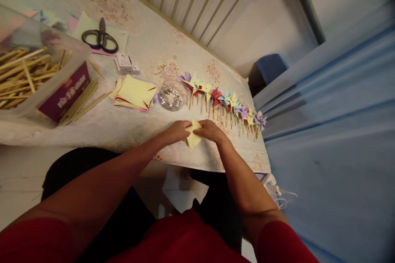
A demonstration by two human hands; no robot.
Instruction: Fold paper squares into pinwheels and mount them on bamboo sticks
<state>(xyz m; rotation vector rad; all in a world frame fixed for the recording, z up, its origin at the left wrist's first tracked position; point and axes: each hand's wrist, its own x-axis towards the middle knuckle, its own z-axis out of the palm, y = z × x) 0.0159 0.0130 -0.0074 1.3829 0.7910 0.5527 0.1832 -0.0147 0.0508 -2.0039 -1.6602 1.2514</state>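
Observation:
A pale yellow paper square [194, 135] is pinched between my two hands near the table's front edge. My left hand [178, 130] grips its left side and my right hand [210, 130] folds over its right side. Just beyond my hands a row of finished paper pinwheels [225, 102] on wooden sticks lies across the table. A clear round container of shiny pins [172, 95] sits left of that row. A stack of cut coloured paper squares [135, 93] lies further left.
A clear plastic tub of wooden sticks [24, 74] with a purple box [66, 92] stands at the left; loose sticks [82, 104] lie beside it. Black scissors [100, 39] rest on paper at the back, near a small white box [126, 63]. Blue fabric [333, 131] hangs at the right.

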